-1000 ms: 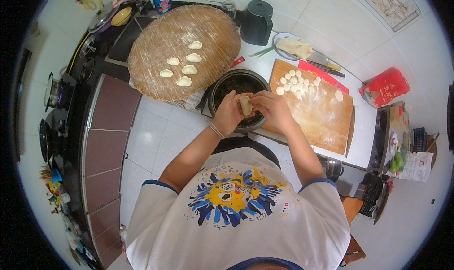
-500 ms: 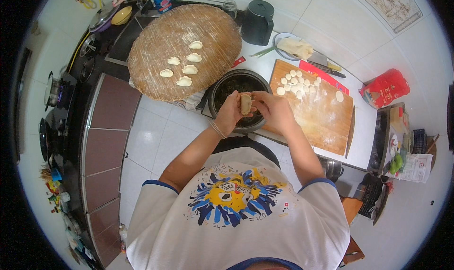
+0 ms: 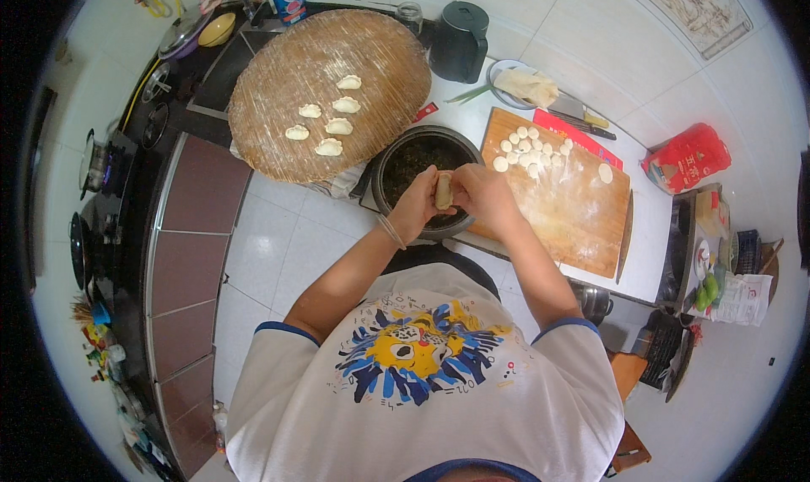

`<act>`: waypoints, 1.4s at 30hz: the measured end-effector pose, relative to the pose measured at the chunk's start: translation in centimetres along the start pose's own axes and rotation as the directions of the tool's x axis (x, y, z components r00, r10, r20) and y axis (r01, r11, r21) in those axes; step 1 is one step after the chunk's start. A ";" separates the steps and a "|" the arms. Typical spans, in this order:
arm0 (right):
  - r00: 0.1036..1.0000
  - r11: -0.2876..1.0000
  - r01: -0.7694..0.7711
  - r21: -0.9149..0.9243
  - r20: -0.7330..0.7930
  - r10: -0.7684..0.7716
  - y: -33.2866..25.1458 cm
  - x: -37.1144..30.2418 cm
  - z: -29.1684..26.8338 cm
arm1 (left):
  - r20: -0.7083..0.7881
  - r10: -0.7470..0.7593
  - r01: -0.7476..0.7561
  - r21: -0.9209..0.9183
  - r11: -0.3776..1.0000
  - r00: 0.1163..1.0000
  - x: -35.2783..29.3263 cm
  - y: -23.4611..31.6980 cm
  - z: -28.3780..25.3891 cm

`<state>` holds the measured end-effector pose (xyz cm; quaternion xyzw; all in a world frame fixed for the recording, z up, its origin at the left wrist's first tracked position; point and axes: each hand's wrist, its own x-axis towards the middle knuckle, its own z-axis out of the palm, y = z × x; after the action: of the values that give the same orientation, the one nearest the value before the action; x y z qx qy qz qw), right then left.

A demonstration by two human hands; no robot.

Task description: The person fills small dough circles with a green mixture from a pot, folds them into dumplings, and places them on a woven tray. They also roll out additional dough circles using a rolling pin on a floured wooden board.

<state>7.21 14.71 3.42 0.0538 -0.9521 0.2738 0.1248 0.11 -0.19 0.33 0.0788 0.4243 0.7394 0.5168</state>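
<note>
A pale dumpling point(image 3: 444, 191) is held between my two hands, over the near side of a dark round pot point(image 3: 381, 165) with dark chopped filling point(image 3: 422, 157) in it. My left hand point(image 3: 417, 202) cradles the dumpling from the left, fingers closed around it. From the right, my right hand point(image 3: 484, 193) pinches the dumpling's edge; its fingertips are partly hidden. Several finished dumplings point(image 3: 339, 127) lie on a floured round woven tray point(image 3: 278, 77) at the upper left. On the wooden board point(image 3: 565, 220) to the right are small dough pieces point(image 3: 527, 157) and a flat round wrapper point(image 3: 605, 173).
Behind the pot stands a black kettle point(image 3: 460, 41). A bowl point(image 3: 499, 67) with a pale cloth sits beside a knife point(image 3: 595, 130) beyond the board. A red bag point(image 3: 688, 159) leans at the far right. A stove counter point(image 3: 126, 220) runs along the left.
Both hands have shifted slightly with the dumpling, and my right fingers now close over its right edge. Dumplings on the tray look the same.
</note>
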 end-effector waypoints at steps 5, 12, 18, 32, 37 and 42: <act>0.982 0.980 -0.173 0.102 -0.062 0.180 -1.0 -0.1 -1.0 | -0.006 -0.028 0.028 0.014 1.000 1.000 0.7 -0.3 -1.0; 0.986 0.989 0.150 0.017 -0.077 -0.148 1.0 0.1 -2.2 | 0.094 -0.107 0.105 0.034 0.994 0.990 1.1 -0.1 -0.9; 0.992 0.991 0.126 0.042 0.015 -0.127 1.1 0.4 -2.1 | 0.032 -0.132 0.130 0.045 0.990 0.991 0.9 -0.1 -0.5; 0.992 0.980 0.081 0.182 -0.114 -0.061 -1.0 3.0 -0.3 | 0.044 0.006 0.006 -0.268 0.963 0.999 -0.1 1.0 -2.4; 0.983 0.967 0.020 0.252 -0.184 0.028 -3.0 4.2 -0.5 | 0.009 0.088 -0.073 -0.473 0.878 0.996 -1.8 3.0 -2.7; 0.990 0.965 0.009 0.261 -0.137 0.028 -4.9 5.5 1.7 | 0.000 0.184 -0.158 -0.510 0.846 0.983 -2.7 3.0 -3.8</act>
<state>2.43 9.50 5.97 0.0460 -0.8970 0.4003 0.1817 -2.85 -4.85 0.91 -0.0044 0.1931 0.8659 0.4614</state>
